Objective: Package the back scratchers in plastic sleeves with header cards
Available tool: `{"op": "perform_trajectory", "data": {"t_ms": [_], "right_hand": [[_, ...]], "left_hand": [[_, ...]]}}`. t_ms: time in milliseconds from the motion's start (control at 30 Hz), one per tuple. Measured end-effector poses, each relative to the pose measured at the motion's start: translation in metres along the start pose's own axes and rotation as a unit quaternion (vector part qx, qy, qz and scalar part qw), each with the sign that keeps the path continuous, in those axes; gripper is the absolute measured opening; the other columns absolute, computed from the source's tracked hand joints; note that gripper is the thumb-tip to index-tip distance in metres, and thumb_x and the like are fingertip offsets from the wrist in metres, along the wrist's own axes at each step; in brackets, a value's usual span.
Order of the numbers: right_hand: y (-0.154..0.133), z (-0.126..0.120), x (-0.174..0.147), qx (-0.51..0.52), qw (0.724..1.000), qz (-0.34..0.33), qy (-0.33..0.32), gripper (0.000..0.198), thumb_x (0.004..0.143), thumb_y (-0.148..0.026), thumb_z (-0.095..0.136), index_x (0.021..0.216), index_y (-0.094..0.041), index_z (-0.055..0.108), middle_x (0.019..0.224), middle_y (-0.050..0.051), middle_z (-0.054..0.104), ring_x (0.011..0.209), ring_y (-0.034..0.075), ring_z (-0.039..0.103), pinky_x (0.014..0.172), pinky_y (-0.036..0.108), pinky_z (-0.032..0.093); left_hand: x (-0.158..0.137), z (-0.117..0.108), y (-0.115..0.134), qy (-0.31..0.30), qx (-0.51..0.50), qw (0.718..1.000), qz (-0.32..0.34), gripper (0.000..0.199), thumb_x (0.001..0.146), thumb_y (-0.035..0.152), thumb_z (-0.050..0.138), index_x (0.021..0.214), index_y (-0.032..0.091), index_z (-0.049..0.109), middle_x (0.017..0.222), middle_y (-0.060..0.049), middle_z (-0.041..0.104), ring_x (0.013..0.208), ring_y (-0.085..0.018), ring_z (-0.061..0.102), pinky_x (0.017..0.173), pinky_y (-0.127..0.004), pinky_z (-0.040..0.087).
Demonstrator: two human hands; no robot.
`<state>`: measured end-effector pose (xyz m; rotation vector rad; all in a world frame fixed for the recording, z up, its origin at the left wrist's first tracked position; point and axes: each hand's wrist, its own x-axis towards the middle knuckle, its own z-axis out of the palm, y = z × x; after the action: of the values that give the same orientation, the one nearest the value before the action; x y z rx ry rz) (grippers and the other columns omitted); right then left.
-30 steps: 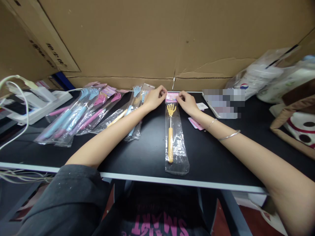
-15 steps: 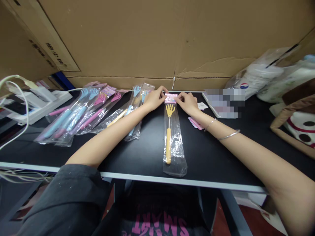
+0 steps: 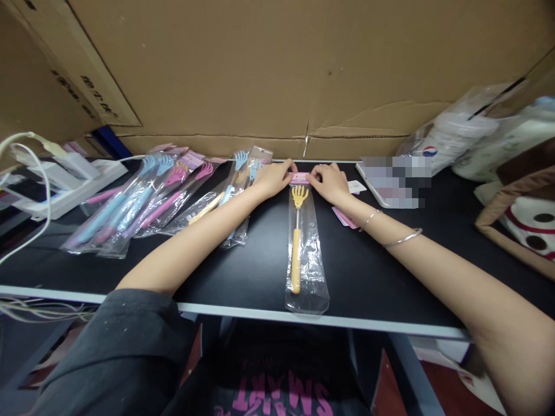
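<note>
A yellow back scratcher [image 3: 296, 248] lies in a clear plastic bag [image 3: 313, 277] in front of me, its claw end away from me. Across the bag's top sits a pink header card [image 3: 299, 178]. My left hand [image 3: 277, 177] pinches the card's left edge, and my right hand [image 3: 328, 179] has its fingers closed on the right edge. Beside my right wrist are a pink card [image 3: 344, 218] and a small white card [image 3: 356, 186], both partly covered.
Bagged blue and pink back scratchers [image 3: 143, 199] lie to the left, near a white power strip [image 3: 73, 184] with cables. A phone [image 3: 377, 185], partly pixelated, lies at right; beyond it are a bagged cup [image 3: 455, 138] and a spotted bag [image 3: 535, 225]. Cardboard [image 3: 277, 75] stands behind the black table [image 3: 243, 271].
The header card and bagged yellow back scratcher have shifted slightly toward me. The card looks narrower from top to bottom. Both hands stay at its edges.
</note>
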<state>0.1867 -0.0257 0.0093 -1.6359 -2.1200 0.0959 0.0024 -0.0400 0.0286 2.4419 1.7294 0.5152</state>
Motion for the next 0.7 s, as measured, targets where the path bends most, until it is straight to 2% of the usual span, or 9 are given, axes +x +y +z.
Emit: {"op": "perform_trajectory", "data": {"t_ms": [200,467,700], "right_hand": [[0.0013,0.0019,0.0007,-0.008,1.0,-0.012,0.001,0.023,0.095,-0.034,0.051,0.078,-0.021,0.061,0.099,0.012,0.07,0.107,0.032,0.051,0.083,0.042,0.037],[0.0046,0.0032,0.0047,0.054,0.998,0.023,-0.012,0.022,0.093,-0.032,0.052,0.075,-0.021,0.057,0.104,0.009,0.072,0.111,0.032,0.051,0.09,0.045,0.036],[0.0038,0.0018,0.0042,0.06,0.998,0.031,-0.016,0.022,0.094,-0.034,0.05,0.079,-0.022,0.062,0.108,0.009,0.072,0.116,0.034,0.051,0.094,0.047,0.037]], "left_hand": [[0.0005,0.0014,-0.0019,0.007,0.019,1.0,0.013,0.033,0.099,0.028,0.043,0.124,0.021,0.063,0.111,-0.008,0.075,0.108,-0.025,0.069,0.09,-0.034,0.05],[0.0021,0.003,-0.0046,-0.007,0.018,1.0,-0.003,0.036,0.1,0.027,0.038,0.126,0.024,0.062,0.118,-0.009,0.074,0.112,-0.027,0.068,0.093,-0.038,0.051],[0.002,0.0021,-0.0039,-0.011,0.015,1.0,-0.006,0.036,0.1,0.027,0.038,0.127,0.025,0.062,0.118,-0.008,0.074,0.112,-0.026,0.068,0.095,-0.038,0.05]]}}
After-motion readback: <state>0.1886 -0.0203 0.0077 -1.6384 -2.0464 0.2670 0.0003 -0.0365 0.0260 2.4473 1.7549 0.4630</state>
